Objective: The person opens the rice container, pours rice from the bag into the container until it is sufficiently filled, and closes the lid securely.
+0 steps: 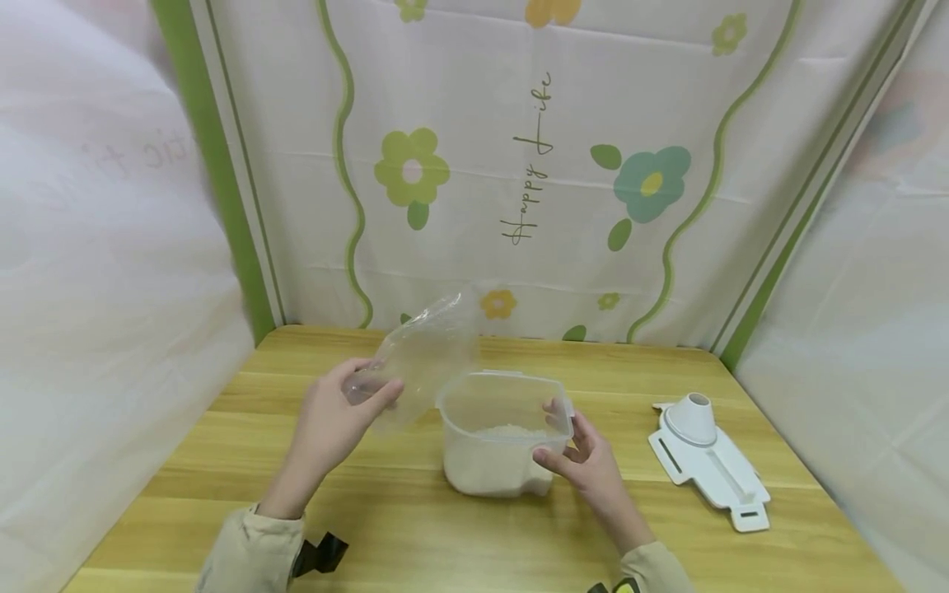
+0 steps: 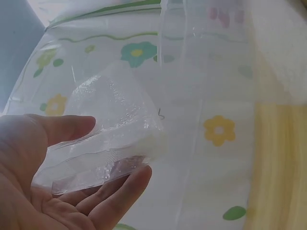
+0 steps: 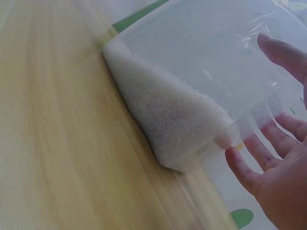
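Observation:
My left hand (image 1: 334, 424) holds a clear, crinkled plastic bag (image 1: 437, 342) between thumb and fingers, above the table and left of a clear plastic container (image 1: 511, 402). In the left wrist view the bag (image 2: 110, 105) hangs limp and see-through across the palm. White rice (image 3: 163, 105) lies heaped in the container, sloping up one side in the right wrist view. At the container's right side, my right hand (image 1: 589, 469) grips the wall, thumb in front and fingers round the far side. The container stands upright on the table.
A white plastic lid (image 1: 715, 461) with a raised cone-shaped spout lies on the right of the wooden table (image 1: 385, 527). Flower-printed curtains (image 1: 460, 222) enclose the table at the back and both sides.

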Demonstrator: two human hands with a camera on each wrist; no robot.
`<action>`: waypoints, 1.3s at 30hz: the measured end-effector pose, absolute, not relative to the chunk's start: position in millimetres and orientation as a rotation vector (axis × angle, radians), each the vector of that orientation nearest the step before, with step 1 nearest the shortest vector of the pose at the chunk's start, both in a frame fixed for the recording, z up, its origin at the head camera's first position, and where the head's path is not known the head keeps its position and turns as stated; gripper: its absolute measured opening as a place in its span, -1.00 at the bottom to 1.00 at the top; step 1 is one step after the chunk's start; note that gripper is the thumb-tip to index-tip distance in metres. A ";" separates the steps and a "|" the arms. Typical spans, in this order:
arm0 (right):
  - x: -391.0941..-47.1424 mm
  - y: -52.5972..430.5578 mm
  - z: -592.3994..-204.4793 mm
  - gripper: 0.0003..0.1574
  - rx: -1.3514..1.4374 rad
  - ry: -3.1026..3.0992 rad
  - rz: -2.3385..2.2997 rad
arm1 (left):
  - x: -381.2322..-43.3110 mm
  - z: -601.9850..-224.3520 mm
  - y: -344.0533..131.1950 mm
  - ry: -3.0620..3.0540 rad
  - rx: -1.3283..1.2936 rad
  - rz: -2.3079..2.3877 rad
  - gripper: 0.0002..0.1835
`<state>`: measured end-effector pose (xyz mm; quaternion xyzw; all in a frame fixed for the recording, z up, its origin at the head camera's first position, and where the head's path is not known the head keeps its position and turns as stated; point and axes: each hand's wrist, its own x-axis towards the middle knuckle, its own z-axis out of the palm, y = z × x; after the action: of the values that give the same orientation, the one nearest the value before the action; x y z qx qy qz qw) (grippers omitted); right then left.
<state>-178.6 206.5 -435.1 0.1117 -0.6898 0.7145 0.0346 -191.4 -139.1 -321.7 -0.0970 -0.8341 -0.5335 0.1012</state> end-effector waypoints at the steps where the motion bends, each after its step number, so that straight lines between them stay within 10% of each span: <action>1: -178.5 206.7 -434.9 -0.03 0.350 -2.118 2.206 | -190.2 -323.2 -139.1 -2.460 -0.271 -1.580 -0.40; 39: -178.1 204.3 -435.6 -0.06 0.354 -2.100 2.212 | -199.5 -389.4 -163.4 -2.130 0.260 -2.089 -0.13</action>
<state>-178.1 204.3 -435.6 0.1151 -0.6835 0.7199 0.0356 -199.5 -163.4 -389.4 0.0865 -0.7092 -0.6958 0.0734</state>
